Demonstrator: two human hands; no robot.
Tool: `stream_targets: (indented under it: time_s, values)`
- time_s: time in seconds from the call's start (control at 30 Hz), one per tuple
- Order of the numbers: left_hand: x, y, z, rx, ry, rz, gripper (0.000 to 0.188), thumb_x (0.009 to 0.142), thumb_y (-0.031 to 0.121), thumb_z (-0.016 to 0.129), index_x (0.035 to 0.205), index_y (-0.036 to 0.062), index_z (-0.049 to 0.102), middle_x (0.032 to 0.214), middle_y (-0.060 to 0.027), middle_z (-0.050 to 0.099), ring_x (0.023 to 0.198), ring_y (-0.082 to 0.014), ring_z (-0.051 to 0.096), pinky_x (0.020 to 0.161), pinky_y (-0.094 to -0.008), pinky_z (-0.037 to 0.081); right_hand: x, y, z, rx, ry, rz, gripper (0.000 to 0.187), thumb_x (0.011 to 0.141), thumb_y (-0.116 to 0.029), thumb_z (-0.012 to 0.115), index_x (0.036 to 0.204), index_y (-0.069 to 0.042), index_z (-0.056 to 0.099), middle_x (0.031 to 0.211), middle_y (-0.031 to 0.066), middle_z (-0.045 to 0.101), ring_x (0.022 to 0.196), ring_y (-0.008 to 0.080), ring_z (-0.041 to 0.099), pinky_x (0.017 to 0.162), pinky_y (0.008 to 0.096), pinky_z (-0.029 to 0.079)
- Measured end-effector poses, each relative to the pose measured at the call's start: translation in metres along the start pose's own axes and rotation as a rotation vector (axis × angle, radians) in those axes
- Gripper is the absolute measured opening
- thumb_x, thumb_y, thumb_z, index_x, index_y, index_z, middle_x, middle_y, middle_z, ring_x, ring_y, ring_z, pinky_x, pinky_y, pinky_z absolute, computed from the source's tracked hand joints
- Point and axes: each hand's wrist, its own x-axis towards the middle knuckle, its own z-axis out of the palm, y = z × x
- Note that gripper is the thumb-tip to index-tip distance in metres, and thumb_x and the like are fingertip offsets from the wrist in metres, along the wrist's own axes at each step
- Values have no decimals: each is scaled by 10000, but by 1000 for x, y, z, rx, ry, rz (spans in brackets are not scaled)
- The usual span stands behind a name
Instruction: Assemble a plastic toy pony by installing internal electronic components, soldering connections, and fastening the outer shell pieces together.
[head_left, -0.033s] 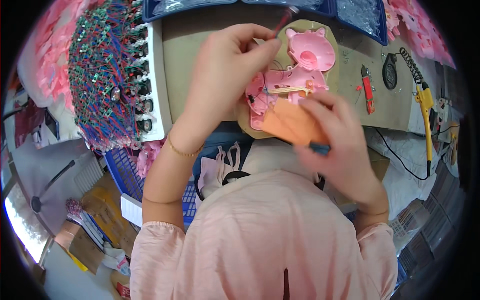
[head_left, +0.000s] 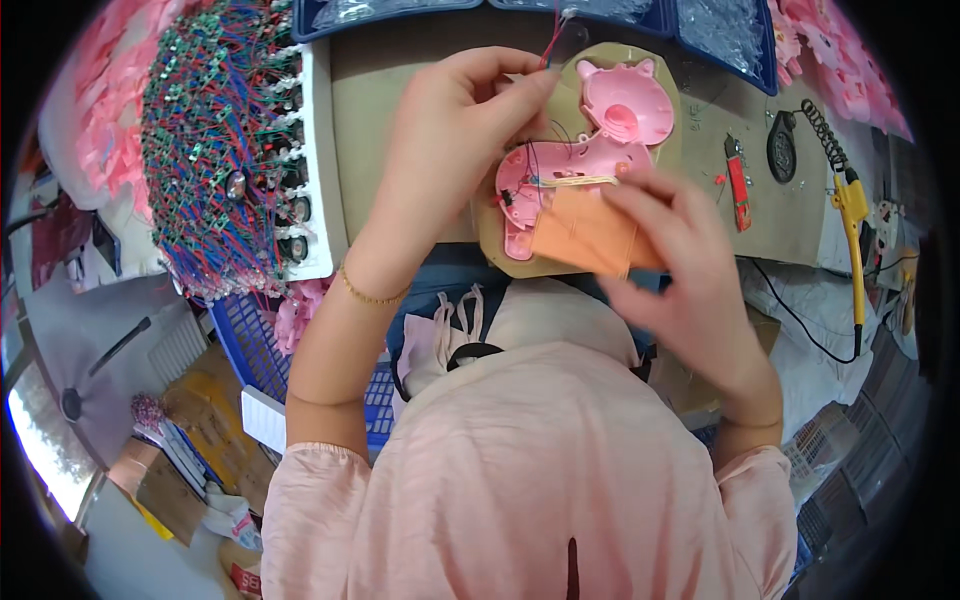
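Pink animal-shaped plastic shell (head_left: 600,135) lies open, wires inside; left hand (head_left: 450,140) pinches red wires (head_left: 550,40), right hand (head_left: 680,250) grips orange piece (head_left: 585,235).

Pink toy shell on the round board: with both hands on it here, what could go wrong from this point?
1. The left hand pinches thin red and blue wires running into the pink toy shell; a tug could pull them loose.
2. The right hand presses an orange pad over the shell's lower part, hiding it, so wires may get trapped underneath.
3. The shell rests loosely on the round board and might slide.
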Motion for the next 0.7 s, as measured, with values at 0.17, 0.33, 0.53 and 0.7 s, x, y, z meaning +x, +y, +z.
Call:
stream_targets:
  time_s: [0.17,0.33,0.53,0.7]
  values:
    - [-29,-21,3,-252,251,150,178,863,81,591,1018,-5,602,967,-66,643,874,-111,601,777,-226,462,21,38,12,73,101,-247,540,573,-1,673,1101,-26,564,1119,123,511,1013,309,515,834,389,444]
    - [-78,-47,-3,486,174,572,254,775,63,646,1022,17,618,1030,-94,634,865,-201,627,752,-281,496,21,36,12,27,97,-257,546,556,3,684,1091,-24,580,1110,124,517,1013,300,522,846,383,450]
    - [-87,-48,1,760,92,682,409,715,98,675,1117,61,609,1156,-73,588,1033,-215,579,838,-342,462,37,25,-15,-49,-122,-206,611,531,-67,750,1115,-31,577,1095,109,539,1034,283,521,856,381,451]
    - [-84,-40,-3,758,-15,591,410,710,116,684,1113,82,615,1145,-69,588,1066,-214,534,882,-344,390,33,36,-10,-149,-37,-316,557,569,-143,740,1094,-38,586,1042,92,560,1013,273,523,873,380,415]
